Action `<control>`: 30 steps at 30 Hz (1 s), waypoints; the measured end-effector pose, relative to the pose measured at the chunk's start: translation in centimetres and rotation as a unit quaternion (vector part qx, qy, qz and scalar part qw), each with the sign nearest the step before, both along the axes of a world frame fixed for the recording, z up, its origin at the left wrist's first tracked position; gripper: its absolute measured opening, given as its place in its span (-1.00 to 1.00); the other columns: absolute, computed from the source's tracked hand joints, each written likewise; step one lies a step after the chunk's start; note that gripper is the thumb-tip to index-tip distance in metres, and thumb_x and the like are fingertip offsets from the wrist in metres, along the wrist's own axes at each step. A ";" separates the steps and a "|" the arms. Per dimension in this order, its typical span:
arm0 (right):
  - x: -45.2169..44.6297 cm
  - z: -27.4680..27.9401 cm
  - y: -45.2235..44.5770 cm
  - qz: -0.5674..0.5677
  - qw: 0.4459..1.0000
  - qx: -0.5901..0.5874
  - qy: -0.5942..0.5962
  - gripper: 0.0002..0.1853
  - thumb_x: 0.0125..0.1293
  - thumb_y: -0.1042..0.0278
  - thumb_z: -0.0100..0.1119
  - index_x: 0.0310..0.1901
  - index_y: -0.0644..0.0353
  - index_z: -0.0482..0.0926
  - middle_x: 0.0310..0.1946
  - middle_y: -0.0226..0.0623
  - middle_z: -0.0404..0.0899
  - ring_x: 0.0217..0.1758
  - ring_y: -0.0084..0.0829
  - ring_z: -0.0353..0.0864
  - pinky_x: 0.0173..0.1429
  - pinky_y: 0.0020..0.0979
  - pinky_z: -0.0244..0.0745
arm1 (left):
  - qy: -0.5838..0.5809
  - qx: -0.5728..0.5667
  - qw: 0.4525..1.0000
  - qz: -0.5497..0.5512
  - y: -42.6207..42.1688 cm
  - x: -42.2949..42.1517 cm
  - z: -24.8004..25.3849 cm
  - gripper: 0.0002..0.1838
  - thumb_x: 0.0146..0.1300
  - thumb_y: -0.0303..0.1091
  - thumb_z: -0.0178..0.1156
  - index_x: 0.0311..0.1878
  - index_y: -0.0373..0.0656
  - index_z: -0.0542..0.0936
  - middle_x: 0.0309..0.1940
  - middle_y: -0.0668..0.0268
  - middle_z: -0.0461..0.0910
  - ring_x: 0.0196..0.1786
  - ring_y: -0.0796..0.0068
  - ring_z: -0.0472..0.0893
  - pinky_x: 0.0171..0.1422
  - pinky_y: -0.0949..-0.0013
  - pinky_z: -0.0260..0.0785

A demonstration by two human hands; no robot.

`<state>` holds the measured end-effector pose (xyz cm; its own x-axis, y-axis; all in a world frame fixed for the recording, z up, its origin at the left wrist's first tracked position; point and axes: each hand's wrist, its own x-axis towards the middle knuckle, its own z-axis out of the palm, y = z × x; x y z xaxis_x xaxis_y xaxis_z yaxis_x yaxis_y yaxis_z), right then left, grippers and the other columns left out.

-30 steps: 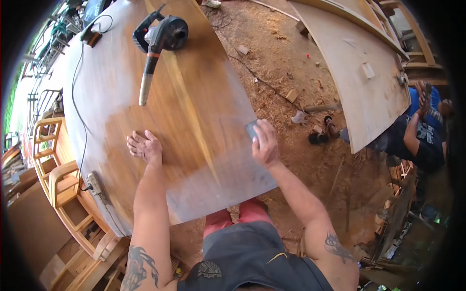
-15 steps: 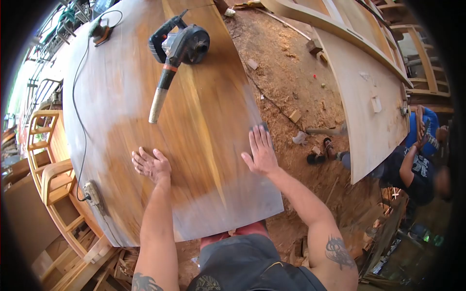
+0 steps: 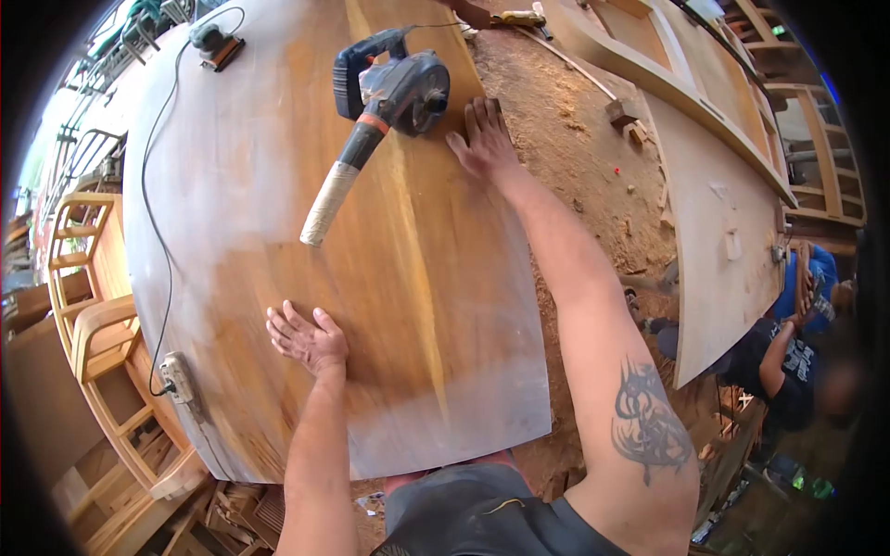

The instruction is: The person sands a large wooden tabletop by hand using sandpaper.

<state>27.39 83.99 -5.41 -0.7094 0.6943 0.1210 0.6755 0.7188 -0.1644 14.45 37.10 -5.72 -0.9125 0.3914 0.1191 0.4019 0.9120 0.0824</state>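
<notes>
A wide wooden panel [image 3: 371,306] with a pale dusty film on parts of its brown grain lies before me. My left hand [image 3: 311,341] rests palm down on it, fingers spread, holding nothing. Reaching farther away, my right hand [image 3: 484,144] presses flat at the panel's right edge. Under its fingertips is a dark flat piece [image 3: 494,106], mostly covered; I cannot tell its material. Just left of that hand lies a corded blower [image 3: 403,93], its taped nozzle pointing toward me.
An electric sander [image 3: 215,46] sits at the far left, its cord running down to a socket block [image 3: 174,372]. Wooden chair frames [image 3: 97,347] line the left. Sawdust covers the ground [image 3: 593,176]. A pale board [image 3: 728,250] leans at right; a co-worker [image 3: 779,357] is beyond it.
My right hand has slid forward along the panel's right edge, up beside the blower, with the dark piece under its fingers. My left hand stays flat on the panel. The view has shifted slightly.
</notes>
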 end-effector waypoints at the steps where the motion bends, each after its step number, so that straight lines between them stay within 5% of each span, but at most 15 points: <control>1: -0.6 -0.2 0.5 0.003 1.000 0.005 0.011 -0.09 0.60 -0.25 -0.15 0.64 0.46 0.13 0.73 0.19 -0.02 0.83 0.12 -0.19 0.85 0.06 -0.32 | 0.001 0.002 1.000 -0.001 0.0 -0.1 0.0 -0.23 0.50 0.04 0.09 0.66 -0.07 0.21 0.74 0.00 0.05 0.75 -0.16 0.01 0.76 -0.30 -0.14; 5: 1.7 -0.5 -1.5 0.035 0.997 0.001 0.062 -0.11 0.57 -0.20 -0.06 0.60 0.50 0.21 0.69 0.24 0.07 0.80 0.17 -0.09 0.83 0.13 -0.25 | 0.010 0.018 1.000 -0.005 0.4 0.2 0.2 -0.22 0.47 0.02 0.12 0.65 -0.09 0.21 0.73 -0.04 0.06 0.74 -0.21 0.02 0.75 -0.32 -0.11; 13: 21.5 3.4 -26.1 0.073 0.988 -0.138 0.015 -0.11 0.52 -0.05 0.07 0.61 0.54 0.15 0.70 0.34 0.01 0.80 0.29 -0.14 0.81 0.24 -0.29 | 0.011 0.009 1.000 -0.001 0.3 -0.1 0.2 -0.22 0.48 0.01 0.12 0.65 -0.12 0.21 0.73 -0.05 0.04 0.75 -0.21 0.01 0.75 -0.33 -0.13; 24: -0.9 -0.2 -1.5 0.022 0.998 -0.026 0.044 -0.17 0.63 -0.11 -0.12 0.61 0.50 0.19 0.70 0.22 0.07 0.80 0.18 -0.06 0.83 0.11 -0.22 | -0.005 0.013 1.000 0.006 0.8 -0.2 0.2 -0.23 0.48 0.04 0.11 0.65 -0.08 0.22 0.74 -0.03 0.04 0.75 -0.17 0.00 0.76 -0.31 -0.15; 30: 12.7 2.6 -17.1 0.095 0.990 -0.047 0.093 -0.20 0.54 0.03 0.05 0.56 0.57 0.23 0.65 0.32 0.12 0.76 0.29 0.00 0.79 0.23 -0.15 | -0.008 0.018 1.000 0.011 1.0 0.0 0.6 -0.25 0.53 0.06 0.06 0.67 -0.03 0.21 0.75 0.02 0.04 0.78 -0.07 -0.02 0.79 -0.24 -0.20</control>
<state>40.07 66.93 -2.77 -0.7999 0.5646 0.2034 0.4812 0.8059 -0.3448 14.44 38.13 -5.12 -0.9227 0.3669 0.1184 0.3801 0.9170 0.1207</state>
